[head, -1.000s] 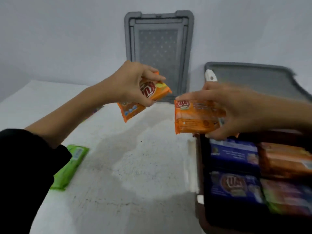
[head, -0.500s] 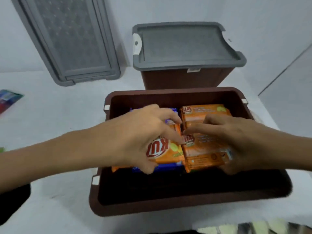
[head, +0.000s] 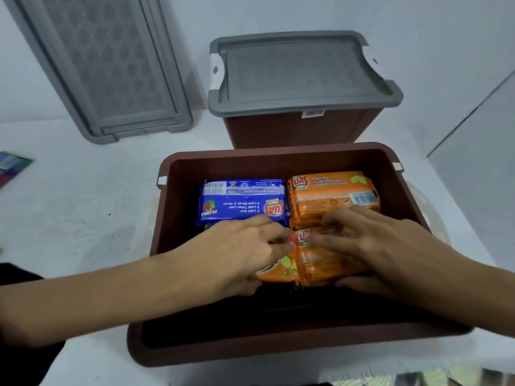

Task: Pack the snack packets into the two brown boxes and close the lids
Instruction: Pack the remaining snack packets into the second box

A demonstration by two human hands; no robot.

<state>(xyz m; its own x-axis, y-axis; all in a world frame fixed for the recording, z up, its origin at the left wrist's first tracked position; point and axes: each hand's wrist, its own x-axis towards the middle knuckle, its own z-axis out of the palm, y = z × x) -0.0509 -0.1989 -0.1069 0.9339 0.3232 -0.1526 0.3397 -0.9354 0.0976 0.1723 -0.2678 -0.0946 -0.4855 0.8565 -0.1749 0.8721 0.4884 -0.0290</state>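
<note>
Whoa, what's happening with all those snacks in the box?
A person is packing snack packets into the open brown box. The left hand grips an orange packet and the right hand grips a second orange packet, setting them side by side in the box. A blue packet and a third orange packet already lie at the back. The other brown box behind has its grey lid on, and a spare grey lid leans against the wall.

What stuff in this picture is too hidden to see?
Head view:
- far brown box: grey lid hides its contents.
- near-left orange packet: mostly under the left hand.
- near-right orange packet: partly under the right hand.
- colourful packet: blurred, cut by the left edge.
</note>
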